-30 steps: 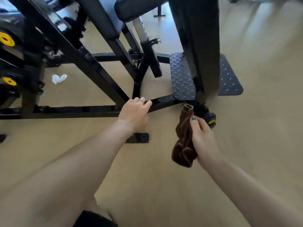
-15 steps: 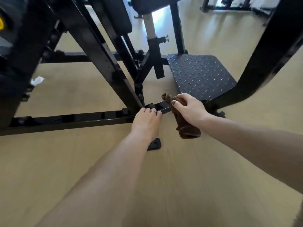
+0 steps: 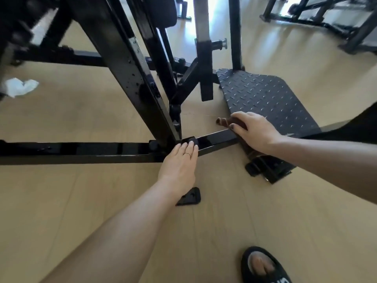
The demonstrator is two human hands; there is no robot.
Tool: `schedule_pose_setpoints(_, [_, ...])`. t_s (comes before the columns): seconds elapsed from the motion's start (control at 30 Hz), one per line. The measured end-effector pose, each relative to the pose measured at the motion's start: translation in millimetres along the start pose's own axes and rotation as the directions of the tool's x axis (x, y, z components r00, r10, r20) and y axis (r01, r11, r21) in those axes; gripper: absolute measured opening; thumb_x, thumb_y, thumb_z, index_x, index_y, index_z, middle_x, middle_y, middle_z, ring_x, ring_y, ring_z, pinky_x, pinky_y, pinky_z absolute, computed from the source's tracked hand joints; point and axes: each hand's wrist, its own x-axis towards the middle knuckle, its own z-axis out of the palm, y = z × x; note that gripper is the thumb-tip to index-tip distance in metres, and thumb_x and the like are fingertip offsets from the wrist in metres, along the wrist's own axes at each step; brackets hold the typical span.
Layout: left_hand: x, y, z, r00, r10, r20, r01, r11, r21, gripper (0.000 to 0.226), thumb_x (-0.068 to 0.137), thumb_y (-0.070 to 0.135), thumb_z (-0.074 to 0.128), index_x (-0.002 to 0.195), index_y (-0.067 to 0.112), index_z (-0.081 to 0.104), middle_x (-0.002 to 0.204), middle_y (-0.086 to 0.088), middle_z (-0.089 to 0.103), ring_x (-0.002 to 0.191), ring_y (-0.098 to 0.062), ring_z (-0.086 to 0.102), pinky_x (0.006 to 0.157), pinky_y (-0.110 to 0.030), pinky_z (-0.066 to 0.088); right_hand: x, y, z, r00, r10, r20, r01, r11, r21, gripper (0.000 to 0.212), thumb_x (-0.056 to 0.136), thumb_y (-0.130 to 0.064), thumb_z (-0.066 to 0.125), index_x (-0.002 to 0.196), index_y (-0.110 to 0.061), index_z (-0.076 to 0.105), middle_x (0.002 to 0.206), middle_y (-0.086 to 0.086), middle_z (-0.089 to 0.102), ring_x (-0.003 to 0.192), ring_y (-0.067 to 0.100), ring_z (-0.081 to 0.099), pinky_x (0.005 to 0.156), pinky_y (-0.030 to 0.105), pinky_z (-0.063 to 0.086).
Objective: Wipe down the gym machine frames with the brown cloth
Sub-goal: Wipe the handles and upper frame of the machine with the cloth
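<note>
Right hand point(image 3: 255, 129) has lowered the brown cloth point(image 3: 228, 121) onto the frame bar point(image 3: 216, 139); fingers gripping it.

Cloth point(image 3: 226, 121) on frame bar point(image 3: 216, 139)

Pale wood floor point(image 3: 102, 201), black machine frame point(image 3: 81, 152) stood on it, crumpled white tissue point(image 3: 20, 86) left of the frame, black slipper point(image 3: 263, 266) nearer than the frame

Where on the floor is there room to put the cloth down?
Bare floor lies between the right arm and the shoe. Crowded: under the sloping frame bars, around the left hand and foot plate.
</note>
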Motion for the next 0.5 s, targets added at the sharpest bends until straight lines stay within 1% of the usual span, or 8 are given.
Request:
schedule_pose_setpoints(0.07, [3, -2, 9, 1.000, -0.001, -0.007, 0.001, 0.999, 0.036, 0.074, 0.106, 0.032, 0.038, 0.161, 0.007, -0.006, 0.170, -0.012, -0.008, 0.158, -0.026, -0.003, 0.125, -0.040, -0.007, 10, 0, 29, 0.998, -0.051, 0.027, 0.050, 0.998, 0.026, 0.038, 0.105, -0.036, 0.054, 0.141, -0.024, 0.056, 0.129, 0.009, 0.061, 0.117, 0.031, 0.056, 0.097, 0.047, 0.051])
schedule_pose_setpoints(0.13, [6, -4, 15, 1.000, 0.014, -0.001, -0.014, 0.996, 0.089, 0.080, 0.104, 0.036, 0.043, 0.161, 0.006, -0.005, 0.169, -0.014, -0.010, 0.157, -0.027, -0.004, 0.123, -0.041, -0.010, 17, -8, 64, 0.989, -0.142, 0.045, 0.137, 0.987, 0.087, 0.039, 0.106, -0.034, 0.051, 0.145, -0.024, 0.055, 0.138, 0.007, 0.058, 0.126, 0.029, 0.053, 0.103, 0.047, 0.048])
schedule_pose_setpoints(0.2, [8, -3, 23, 1.000, -0.015, -0.024, 0.017, 0.997, 0.081, 0.084, 0.102, 0.040, 0.047, 0.160, 0.005, -0.003, 0.169, -0.015, -0.010, 0.157, -0.028, -0.003, 0.122, -0.042, -0.012, 19, -15, 102, 0.977, -0.212, 0.028, 0.208, 0.974, 0.091, 0.039, 0.109, -0.033, 0.046, 0.146, -0.025, 0.054, 0.147, 0.003, 0.055, 0.139, 0.026, 0.046, 0.115, 0.045, 0.039])
schedule_pose_setpoints(0.27, [6, -3, 29, 0.998, -0.027, -0.051, 0.031, 0.997, 0.070, 0.086, 0.101, 0.042, 0.046, 0.159, 0.004, -0.006, 0.168, -0.017, -0.013, 0.157, -0.029, -0.003, 0.125, -0.042, -0.011, 17, -16, 130, 0.973, -0.221, -0.063, 0.224, 0.974, 0.042, 0.040, 0.111, -0.034, 0.038, 0.146, -0.026, 0.054, 0.151, -0.002, 0.052, 0.148, 0.020, 0.038, 0.123, 0.045, 0.027])
schedule_pose_setpoints(0.33, [7, -3, 32, 0.998, -0.025, -0.052, 0.028, 0.998, 0.065, 0.084, 0.102, 0.041, 0.042, 0.158, 0.004, -0.009, 0.167, -0.016, -0.017, 0.157, -0.028, -0.002, 0.127, -0.041, -0.007, 19, -7, 144, 0.959, -0.245, -0.141, 0.246, 0.969, -0.008, 0.043, 0.111, -0.037, 0.031, 0.145, -0.026, 0.055, 0.152, -0.002, 0.052, 0.149, 0.020, 0.037, 0.125, 0.047, 0.023])
schedule_pose_setpoints(0.4, [6, -5, 31, 0.999, -0.022, -0.039, 0.024, 0.998, 0.052, 0.082, 0.104, 0.038, 0.040, 0.159, 0.005, -0.011, 0.166, -0.016, -0.020, 0.157, -0.028, -0.002, 0.128, -0.042, -0.004, 26, 7, 145, 0.938, -0.317, -0.141, 0.306, 0.947, -0.096, 0.046, 0.110, -0.039, 0.028, 0.142, -0.024, 0.058, 0.148, 0.000, 0.056, 0.146, 0.023, 0.042, 0.125, 0.048, 0.025])
schedule_pose_setpoints(0.43, [6, -5, 30, 1.000, -0.008, -0.028, 0.010, 0.998, 0.064, 0.082, 0.104, 0.036, 0.039, 0.159, 0.004, -0.013, 0.166, -0.016, -0.023, 0.157, -0.028, -0.003, 0.128, -0.042, -0.003, 33, 16, 142, 0.939, -0.320, -0.126, 0.303, 0.943, -0.134, 0.047, 0.110, -0.041, 0.027, 0.140, -0.024, 0.059, 0.146, 0.001, 0.058, 0.144, 0.024, 0.044, 0.125, 0.049, 0.025])
schedule_pose_setpoints(0.5, [4, -7, 28, 1.000, 0.021, -0.004, -0.020, 0.993, 0.116, 0.083, 0.105, 0.035, 0.037, 0.157, 0.002, -0.018, 0.163, -0.018, -0.030, 0.157, -0.030, -0.006, 0.128, -0.043, -0.005, 46, 38, 131, 0.966, -0.225, -0.130, 0.204, 0.966, -0.160, 0.049, 0.110, -0.042, 0.024, 0.137, -0.024, 0.060, 0.144, 0.000, 0.059, 0.143, 0.023, 0.045, 0.125, 0.049, 0.022])
